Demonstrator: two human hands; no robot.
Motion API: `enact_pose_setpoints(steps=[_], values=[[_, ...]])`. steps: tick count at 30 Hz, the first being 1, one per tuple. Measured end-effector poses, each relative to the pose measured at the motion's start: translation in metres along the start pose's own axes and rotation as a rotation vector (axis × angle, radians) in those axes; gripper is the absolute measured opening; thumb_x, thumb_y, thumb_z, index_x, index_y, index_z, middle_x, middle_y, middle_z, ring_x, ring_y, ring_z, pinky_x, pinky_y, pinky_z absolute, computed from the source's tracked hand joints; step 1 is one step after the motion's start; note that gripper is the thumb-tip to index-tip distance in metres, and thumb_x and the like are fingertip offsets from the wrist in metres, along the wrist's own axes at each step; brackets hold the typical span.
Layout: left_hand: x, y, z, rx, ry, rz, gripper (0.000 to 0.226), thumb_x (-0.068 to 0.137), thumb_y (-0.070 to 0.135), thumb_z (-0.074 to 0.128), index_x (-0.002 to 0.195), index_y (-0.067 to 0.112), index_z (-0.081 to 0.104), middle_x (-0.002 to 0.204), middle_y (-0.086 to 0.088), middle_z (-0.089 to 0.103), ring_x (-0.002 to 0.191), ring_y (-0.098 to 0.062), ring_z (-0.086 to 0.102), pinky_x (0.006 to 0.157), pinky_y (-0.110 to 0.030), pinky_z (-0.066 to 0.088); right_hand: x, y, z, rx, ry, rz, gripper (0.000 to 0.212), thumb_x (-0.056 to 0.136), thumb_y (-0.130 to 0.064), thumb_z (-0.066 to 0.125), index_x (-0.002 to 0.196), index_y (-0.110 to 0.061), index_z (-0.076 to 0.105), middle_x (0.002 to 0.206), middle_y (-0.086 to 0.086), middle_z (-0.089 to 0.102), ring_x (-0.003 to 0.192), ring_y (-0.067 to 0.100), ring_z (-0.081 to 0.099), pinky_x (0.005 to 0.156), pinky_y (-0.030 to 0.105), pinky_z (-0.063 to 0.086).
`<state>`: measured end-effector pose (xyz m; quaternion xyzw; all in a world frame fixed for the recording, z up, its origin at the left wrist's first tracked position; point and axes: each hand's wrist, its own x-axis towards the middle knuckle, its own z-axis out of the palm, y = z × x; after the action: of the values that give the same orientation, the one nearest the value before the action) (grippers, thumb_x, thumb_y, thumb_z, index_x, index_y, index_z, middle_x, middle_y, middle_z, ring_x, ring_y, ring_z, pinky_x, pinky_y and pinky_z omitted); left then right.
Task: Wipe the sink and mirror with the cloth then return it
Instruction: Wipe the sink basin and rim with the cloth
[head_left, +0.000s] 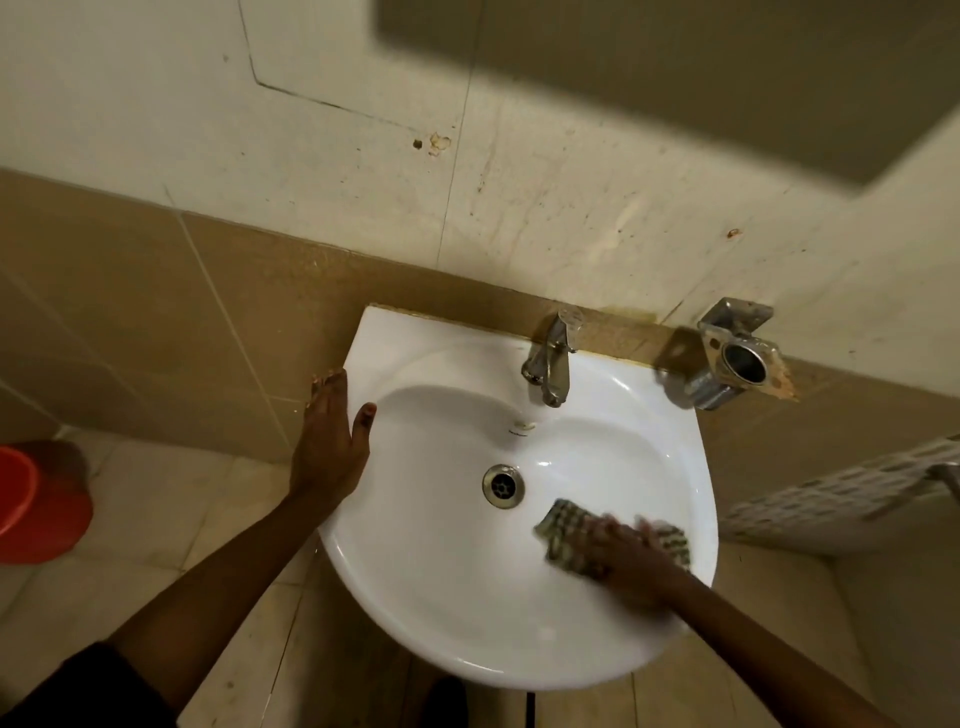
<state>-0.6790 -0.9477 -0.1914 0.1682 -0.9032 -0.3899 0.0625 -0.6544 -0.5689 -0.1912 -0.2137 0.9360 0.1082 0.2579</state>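
My right hand presses the checked green-and-white cloth flat inside the white ceramic sink bowl, right of the drain, left hand spread open w/ palm bracing the rim; risk: wet glaze lets the cloth bunch or slip out, leaving patches unwiped.

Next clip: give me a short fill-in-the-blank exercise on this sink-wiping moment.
1. The right hand presses the checked cloth inside the ____.
2. The left hand rests on the sink's ____ rim.
3. The drain lies directly below the ____.
4. The bucket on the floor is ____.

Missing: sink; left; tap; red
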Motion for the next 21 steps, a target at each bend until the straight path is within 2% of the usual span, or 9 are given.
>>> enact_pose_setpoints(steps=[1,4,8,10,15,17,18,20,21], values=[[0.000,-0.001,0.000,0.002,-0.001,0.000,0.062,0.096,0.037,0.036,0.149,0.010,0.015,0.158,-0.012,0.020,0.147,-0.026,0.010,0.118,-0.046,0.018,0.007,0.008,-0.005,-0.099,0.076,0.088,0.055,0.096,-0.042,0.031,0.146,-0.035,0.010,0.156,0.003,0.029,0.144,0.024,0.027,0.111,0.064,0.024],[0.000,-0.002,0.002,0.005,0.012,0.017,0.062,0.096,0.038,0.037,0.148,0.010,0.017,0.157,-0.013,0.021,0.147,-0.027,0.011,0.117,-0.048,0.019,0.014,-0.016,0.004,0.079,-0.107,0.228,0.053,0.099,-0.042,0.027,0.148,-0.038,0.009,0.162,0.000,0.005,0.148,0.028,0.004,0.116,0.059,0.006],[0.001,-0.003,0.001,0.010,0.010,0.013,0.062,0.096,0.038,0.037,0.148,0.010,0.018,0.157,-0.014,0.021,0.147,-0.028,0.011,0.117,-0.049,0.020,-0.025,-0.089,-0.008,0.499,-0.195,-0.133,0.052,0.094,-0.050,0.033,0.144,-0.046,0.018,0.159,-0.015,0.003,0.147,0.015,0.010,0.120,0.037,0.012],[-0.001,-0.001,-0.001,-0.005,0.003,0.011,0.061,0.096,0.036,0.039,0.147,0.009,0.019,0.156,-0.016,0.022,0.146,-0.030,0.012,0.116,-0.050,0.020,-0.043,-0.124,-0.023,0.616,-0.238,-0.214,0.057,0.090,-0.049,0.048,0.142,-0.042,0.025,0.158,-0.010,0.018,0.143,0.016,0.026,0.118,0.035,0.022],[-0.012,0.011,-0.015,0.018,-0.021,0.028,0.059,0.096,0.037,0.035,0.143,0.001,0.028,0.152,-0.024,0.028,0.145,-0.038,0.015,0.117,-0.053,0.016,-0.080,-0.161,-0.065,1.302,0.018,0.054,0.065,0.075,-0.016,0.079,0.132,-0.013,0.049,0.138,-0.004,0.052,0.128,0.014,0.045,0.113,0.025,0.033],[-0.018,0.020,-0.018,0.070,-0.013,0.066,0.062,0.090,0.038,0.031,0.135,-0.003,0.042,0.149,-0.026,0.034,0.143,-0.040,0.020,0.117,-0.049,0.012,-0.086,-0.148,-0.076,1.433,0.138,0.162,0.064,0.071,0.010,0.075,0.128,-0.008,0.053,0.136,0.011,0.054,0.125,0.025,0.050,0.103,0.035,0.047],[-0.022,0.024,-0.018,0.060,-0.028,0.070,0.059,0.088,0.036,0.032,0.127,-0.003,0.052,0.144,-0.026,0.040,0.140,-0.041,0.028,0.117,-0.047,0.013,-0.091,-0.142,-0.087,1.472,0.115,0.085,0.059,0.075,0.012,0.070,0.129,-0.006,0.054,0.135,0.018,0.054,0.125,0.031,0.051,0.103,0.041,0.048],[-0.029,0.050,-0.021,-0.082,-0.078,0.069,0.038,0.091,0.026,0.040,0.102,0.003,0.068,0.123,-0.025,0.061,0.121,-0.040,0.053,0.109,-0.044,0.031,-0.104,-0.127,-0.107,1.448,0.134,-0.127,0.039,0.092,0.001,0.054,0.131,0.003,0.050,0.131,0.025,0.055,0.123,0.031,0.053,0.110,0.033,0.040],[-0.032,0.069,-0.026,-0.191,-0.124,0.053,0.028,0.093,0.019,0.047,0.088,0.009,0.072,0.107,-0.021,0.070,0.104,-0.035,0.063,0.098,-0.039,0.043,-0.104,-0.117,-0.113,1.526,0.201,-0.034,0.038,0.097,-0.004,0.045,0.133,0.008,0.044,0.131,0.027,0.054,0.124,0.030,0.051,0.111,0.026,0.037]])
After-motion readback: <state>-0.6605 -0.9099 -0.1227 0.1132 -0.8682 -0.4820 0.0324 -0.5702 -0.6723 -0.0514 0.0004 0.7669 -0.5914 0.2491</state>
